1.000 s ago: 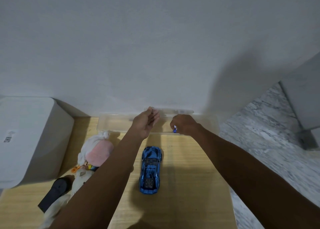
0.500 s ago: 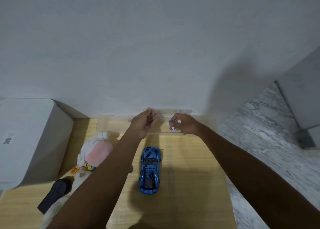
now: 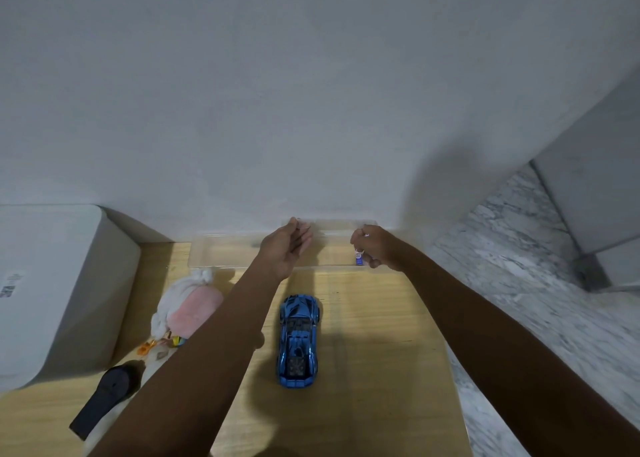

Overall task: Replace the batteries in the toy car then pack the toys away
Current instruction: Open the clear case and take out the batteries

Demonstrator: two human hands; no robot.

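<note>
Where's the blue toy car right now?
In the head view, the toy car sits mid-table between both forearms, nearer the person than the clear tray, with the pink plush on its left.

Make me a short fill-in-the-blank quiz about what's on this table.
1. The toy car is coloured ____.
2. The right hand pinches a small ____.
3. Both hands reach over a clear ____ by the wall.
4. The plush toy lies to the ____ of the car.

Missing words: blue; battery; tray; left
</note>
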